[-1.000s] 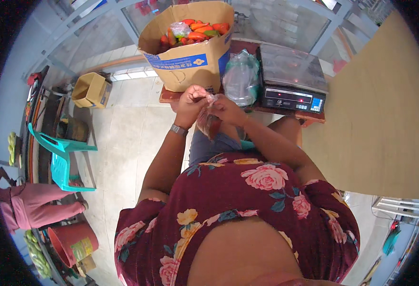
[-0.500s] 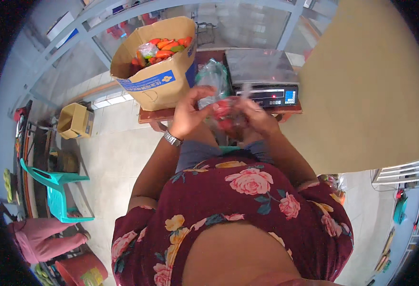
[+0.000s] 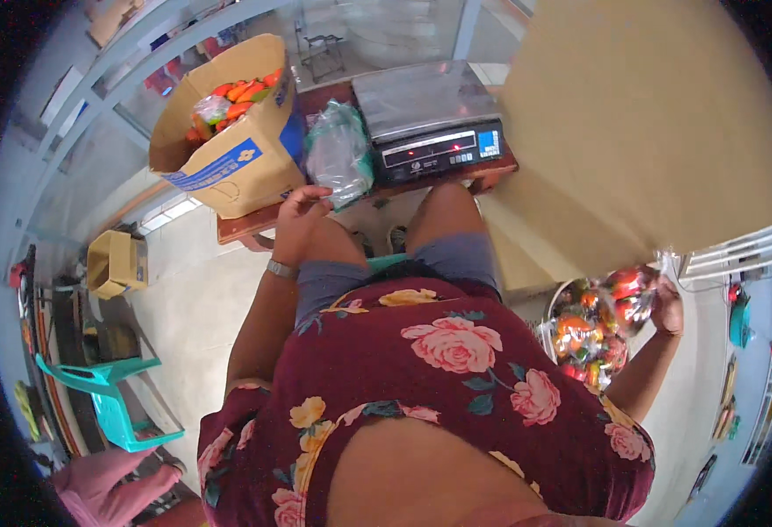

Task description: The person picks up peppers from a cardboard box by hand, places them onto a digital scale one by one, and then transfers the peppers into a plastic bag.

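Out to my right, my right hand (image 3: 667, 307) grips a clear plastic bag of red peppers (image 3: 629, 288). The bag is over the edge of a round basket (image 3: 551, 327) that holds several more clear bags of red and orange peppers (image 3: 575, 334). My left hand (image 3: 301, 213), with a metal watch on the wrist, is at the front edge of the small table (image 3: 237, 230). Its fingers are loosely bent and a little apart, close to a stack of clear and green plastic bags (image 3: 340, 154). Whether the fingertips touch the stack is hard to tell.
A cardboard box (image 3: 254, 171) of red and green peppers stands left on the table, a digital scale (image 3: 439, 123) right. A large tan board (image 3: 641, 140) rises at the right. A smaller carton (image 3: 118, 263), a green chair (image 3: 114, 395) and a person's pink-clad legs (image 3: 109, 487) are left.
My right hand has carried the bag of peppers from in front of the scale to the basket at my right. My left hand has let go of it and moved left beside the plastic bags.
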Demonstrator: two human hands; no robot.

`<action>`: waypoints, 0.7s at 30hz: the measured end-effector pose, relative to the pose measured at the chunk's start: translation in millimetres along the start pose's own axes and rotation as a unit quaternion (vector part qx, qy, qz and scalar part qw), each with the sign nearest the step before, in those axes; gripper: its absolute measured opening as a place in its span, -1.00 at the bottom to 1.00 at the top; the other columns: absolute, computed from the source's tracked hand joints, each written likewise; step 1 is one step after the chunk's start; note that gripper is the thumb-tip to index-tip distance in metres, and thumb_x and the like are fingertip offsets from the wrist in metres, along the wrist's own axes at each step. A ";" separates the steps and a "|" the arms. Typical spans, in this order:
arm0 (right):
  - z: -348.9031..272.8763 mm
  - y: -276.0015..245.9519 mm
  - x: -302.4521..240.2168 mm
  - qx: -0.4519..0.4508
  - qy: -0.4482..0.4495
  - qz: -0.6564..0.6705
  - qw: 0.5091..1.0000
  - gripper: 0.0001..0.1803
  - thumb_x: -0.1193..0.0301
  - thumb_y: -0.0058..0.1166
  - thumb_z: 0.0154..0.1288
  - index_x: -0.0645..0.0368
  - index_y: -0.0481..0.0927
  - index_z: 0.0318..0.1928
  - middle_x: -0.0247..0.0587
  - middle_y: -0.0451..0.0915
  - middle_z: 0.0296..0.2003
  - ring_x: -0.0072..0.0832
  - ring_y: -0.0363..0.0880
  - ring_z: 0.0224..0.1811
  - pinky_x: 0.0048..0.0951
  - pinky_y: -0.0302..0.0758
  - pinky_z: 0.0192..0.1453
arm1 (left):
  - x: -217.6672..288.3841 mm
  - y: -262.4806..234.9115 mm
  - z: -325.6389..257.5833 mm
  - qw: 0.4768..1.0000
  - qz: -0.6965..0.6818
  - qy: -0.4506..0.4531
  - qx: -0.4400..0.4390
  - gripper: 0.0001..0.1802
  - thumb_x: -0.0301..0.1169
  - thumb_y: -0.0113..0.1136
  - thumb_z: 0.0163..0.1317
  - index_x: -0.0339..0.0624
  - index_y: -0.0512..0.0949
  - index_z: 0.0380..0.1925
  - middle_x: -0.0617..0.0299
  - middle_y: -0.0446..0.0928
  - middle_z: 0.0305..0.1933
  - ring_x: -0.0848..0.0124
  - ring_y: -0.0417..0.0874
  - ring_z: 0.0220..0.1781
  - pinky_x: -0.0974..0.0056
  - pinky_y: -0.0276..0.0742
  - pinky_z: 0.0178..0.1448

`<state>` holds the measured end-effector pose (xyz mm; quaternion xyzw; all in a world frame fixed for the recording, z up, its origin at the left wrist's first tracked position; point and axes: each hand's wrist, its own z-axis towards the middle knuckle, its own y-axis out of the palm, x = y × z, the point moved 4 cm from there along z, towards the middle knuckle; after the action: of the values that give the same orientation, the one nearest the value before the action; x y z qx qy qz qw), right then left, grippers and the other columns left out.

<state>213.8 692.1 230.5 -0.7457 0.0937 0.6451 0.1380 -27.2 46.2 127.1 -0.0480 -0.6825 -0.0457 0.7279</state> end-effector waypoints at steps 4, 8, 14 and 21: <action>-22.7 -8.2 -19.2 -0.018 -0.023 0.024 0.999 -0.50 0.18 -0.13 0.36 0.36 0.38 0.11 -0.10 0.50 -0.03 -0.40 0.47 0.00 -0.39 0.38 0.10 | -6.3 -2.2 3.7 0.998 -0.057 -0.019 -0.013 -0.81 -0.51 0.12 0.18 -0.27 0.49 -0.19 0.23 0.53 -0.13 0.47 0.56 -0.15 0.39 0.46 -0.01; -22.9 -81.8 18.8 0.045 -0.047 -0.012 0.998 -0.50 0.17 -0.14 0.35 0.30 0.39 0.13 -0.12 0.49 -0.01 -0.36 0.43 0.06 -0.34 0.35 0.13 | -0.7 -1.5 4.9 0.998 -0.045 -0.033 -0.010 -0.81 -0.50 0.11 0.19 -0.26 0.49 -0.18 0.23 0.53 -0.15 0.47 0.56 -0.14 0.38 0.46 -0.01; 12.3 -114.4 142.6 0.190 -0.003 -0.227 0.955 -0.71 0.29 0.08 0.14 0.14 0.54 -0.14 -0.21 0.52 -0.14 -0.32 0.47 -0.08 -0.23 0.43 -0.06 | -18.6 -3.5 2.8 0.999 -0.033 -0.018 -0.014 -0.82 -0.47 0.12 0.21 -0.25 0.49 -0.18 0.25 0.54 -0.17 0.50 0.56 -0.18 0.40 0.47 -0.05; 66.3 -55.4 273.1 0.028 -0.105 -0.694 0.712 -0.71 0.24 0.09 0.14 0.17 0.52 -0.21 -0.10 0.52 -0.17 -0.22 0.47 -0.12 -0.14 0.42 -0.07 | -12.4 -7.5 -7.6 0.998 0.028 -0.040 -0.024 -0.83 -0.44 0.12 0.19 -0.25 0.51 -0.22 0.27 0.54 -0.20 0.54 0.54 -0.22 0.41 0.46 -0.12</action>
<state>210.4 776.5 -43.2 -0.5246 -0.4465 0.4392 0.5766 -21.5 37.8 114.3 -0.0870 -0.7084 -0.0397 0.6993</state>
